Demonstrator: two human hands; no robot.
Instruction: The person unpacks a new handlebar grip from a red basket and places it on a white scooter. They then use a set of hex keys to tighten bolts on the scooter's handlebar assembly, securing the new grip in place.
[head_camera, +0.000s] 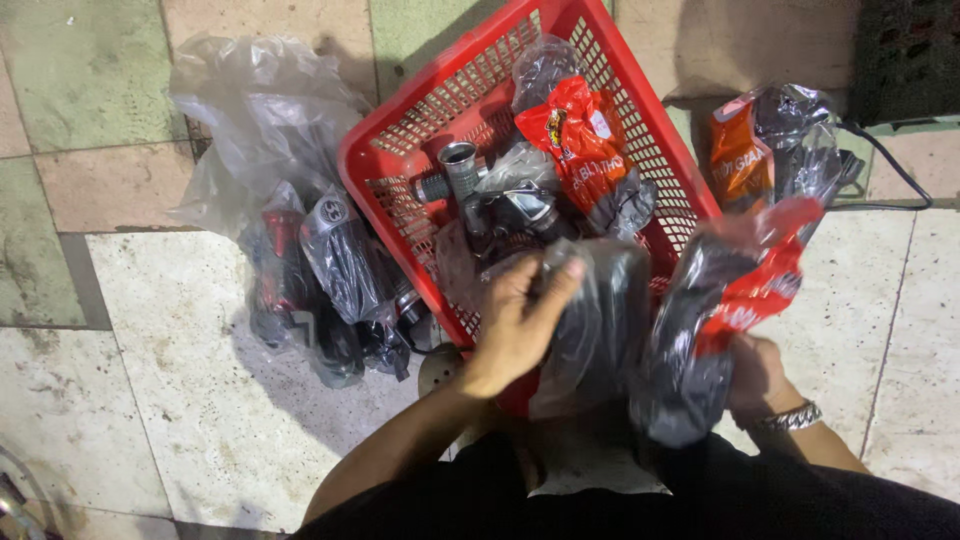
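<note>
A glossy, crinkled plastic bag (600, 320) over a dark part is gripped by the left hand (520, 320), and a shiny red-and-black plastic packet (720, 310) by the right hand (750, 375). The red basket (400, 150) is seen to be moulded plastic lattice (smooth, slightly shiny). Polished metal cylinders (460, 165) lie inside. A metal link bracelet (790, 417) glints. The floor tiles (180, 300) look matt, speckled stone.
</note>
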